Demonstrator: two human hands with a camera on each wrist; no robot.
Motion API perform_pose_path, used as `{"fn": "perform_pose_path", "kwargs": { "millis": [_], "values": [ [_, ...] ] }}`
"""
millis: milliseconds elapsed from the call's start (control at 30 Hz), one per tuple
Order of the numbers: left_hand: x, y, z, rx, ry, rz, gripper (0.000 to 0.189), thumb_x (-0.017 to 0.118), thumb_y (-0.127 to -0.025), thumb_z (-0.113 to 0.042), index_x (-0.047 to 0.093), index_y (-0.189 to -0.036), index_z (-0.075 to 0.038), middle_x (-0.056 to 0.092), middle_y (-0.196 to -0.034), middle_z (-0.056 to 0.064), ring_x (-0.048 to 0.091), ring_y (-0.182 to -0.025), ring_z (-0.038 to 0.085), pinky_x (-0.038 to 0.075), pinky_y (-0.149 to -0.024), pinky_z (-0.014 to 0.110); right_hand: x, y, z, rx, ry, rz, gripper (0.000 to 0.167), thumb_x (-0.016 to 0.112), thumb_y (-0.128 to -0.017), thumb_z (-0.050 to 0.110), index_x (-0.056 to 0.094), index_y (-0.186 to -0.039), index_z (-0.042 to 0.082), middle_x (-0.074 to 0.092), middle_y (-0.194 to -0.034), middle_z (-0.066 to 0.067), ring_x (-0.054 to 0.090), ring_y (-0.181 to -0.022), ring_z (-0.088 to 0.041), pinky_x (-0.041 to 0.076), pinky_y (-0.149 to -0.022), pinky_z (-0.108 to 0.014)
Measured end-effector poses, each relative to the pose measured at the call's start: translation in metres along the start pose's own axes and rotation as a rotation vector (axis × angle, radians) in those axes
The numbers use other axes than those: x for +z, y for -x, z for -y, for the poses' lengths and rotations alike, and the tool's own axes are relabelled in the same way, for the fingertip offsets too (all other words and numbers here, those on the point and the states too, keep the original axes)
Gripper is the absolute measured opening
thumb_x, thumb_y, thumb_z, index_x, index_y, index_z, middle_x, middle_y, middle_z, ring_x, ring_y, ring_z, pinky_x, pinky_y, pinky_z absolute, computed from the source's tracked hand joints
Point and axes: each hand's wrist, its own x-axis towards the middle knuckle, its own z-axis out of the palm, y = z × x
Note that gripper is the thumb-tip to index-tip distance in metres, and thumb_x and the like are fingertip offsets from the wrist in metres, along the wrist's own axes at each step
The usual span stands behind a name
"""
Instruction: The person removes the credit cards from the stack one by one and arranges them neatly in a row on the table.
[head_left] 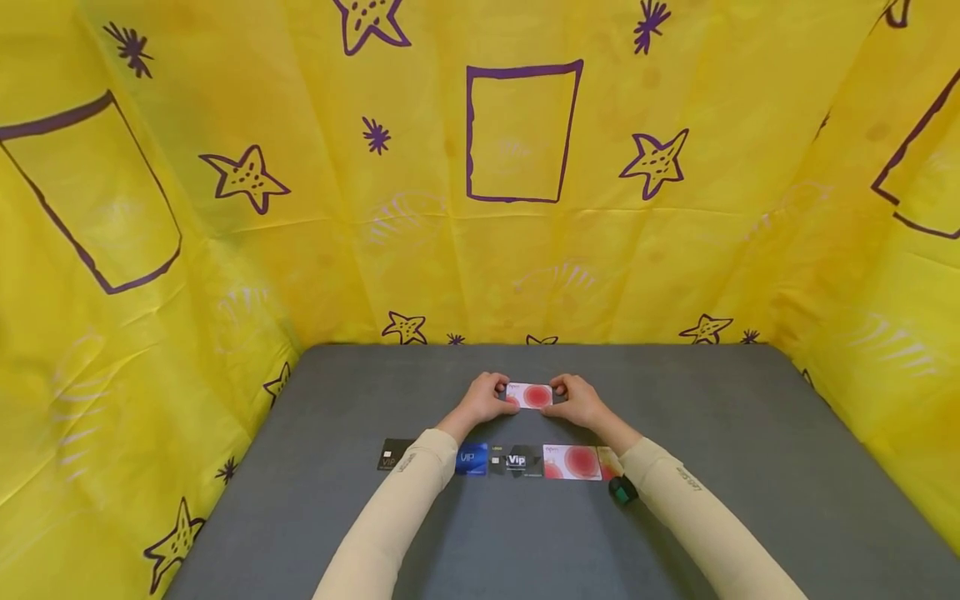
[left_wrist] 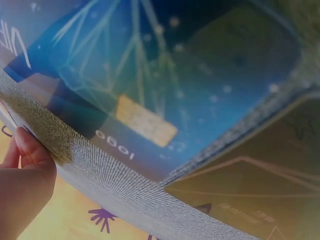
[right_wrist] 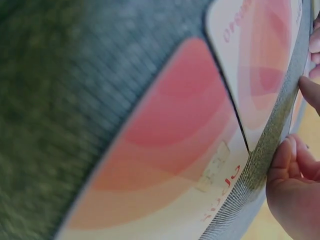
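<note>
A white card with red circles [head_left: 529,395] is held by its two short ends beyond a row of cards. My left hand [head_left: 483,398] pinches its left end between thumb and fingers. At the right end, the thumb and fingers of my right hand [head_left: 577,402] pinch it likewise. Nearer me, the row has a black VIP card [head_left: 393,455], a blue VIP card [head_left: 472,459], a dark grey Vip card [head_left: 517,461] and another white card with red circles [head_left: 572,462]. The left wrist view shows the blue card's gold chip [left_wrist: 146,121] up close.
A red and orange card [head_left: 608,463] at the row's right end is partly covered by my right sleeve [head_left: 667,479]. My left sleeve [head_left: 416,483] crosses the row between the black and blue cards. The grey tabletop [head_left: 300,517] ends against yellow patterned cloth [head_left: 517,275].
</note>
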Motion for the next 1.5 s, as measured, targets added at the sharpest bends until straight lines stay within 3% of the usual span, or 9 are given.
{"fn": "perform_pose_path", "kwargs": {
  "millis": [200, 633, 1033, 1500],
  "values": [
    [-0.0022, -0.0004, -0.0017, -0.038, 0.019, 0.016, 0.050, 0.082, -0.077, -0.019, 0.062, -0.118, 0.002, 0.055, -0.099, 0.010, 0.049, -0.091, 0.022, 0.043, -0.085, 0.035, -0.0015, -0.0010, 0.0012, 0.001, -0.001, 0.019, 0.053, 0.084, -0.075, 0.022, 0.059, -0.114, -0.005, 0.056, -0.097, -0.012, 0.051, -0.090, -0.027, 0.042, -0.082, -0.037],
    [0.0009, 0.0002, -0.0015, -0.071, 0.053, 0.013, 0.047, 0.083, -0.077, -0.018, 0.061, -0.114, 0.000, 0.054, -0.098, 0.009, 0.049, -0.090, 0.021, 0.043, -0.084, 0.034, -0.0002, -0.0011, -0.0015, -0.014, -0.029, 0.030, 0.051, 0.084, -0.074, 0.020, 0.058, -0.110, -0.005, 0.055, -0.095, -0.012, 0.050, -0.088, -0.026, 0.042, -0.082, -0.037],
    [0.0030, -0.0009, -0.0027, -0.064, 0.048, -0.016, 0.050, 0.083, -0.077, -0.016, 0.058, -0.117, -0.001, 0.053, -0.095, 0.007, 0.048, -0.086, 0.020, 0.043, -0.081, 0.032, 0.0006, 0.0019, 0.0004, -0.021, -0.083, -0.002, 0.052, 0.084, -0.076, 0.017, 0.052, -0.111, -0.002, 0.056, -0.097, -0.013, 0.047, -0.077, -0.021, 0.040, -0.072, -0.030],
    [0.0058, 0.0027, -0.0027, -0.030, 0.113, -0.045, 0.055, 0.084, -0.074, -0.008, 0.053, -0.118, 0.001, 0.056, -0.090, 0.011, 0.050, -0.075, 0.016, 0.045, -0.071, 0.028, 0.0042, 0.0033, -0.0007, -0.029, -0.133, -0.017, 0.054, 0.083, -0.077, 0.013, 0.045, -0.114, 0.001, 0.056, -0.090, -0.007, 0.048, -0.073, -0.018, 0.040, -0.069, -0.030]
  ]
}}
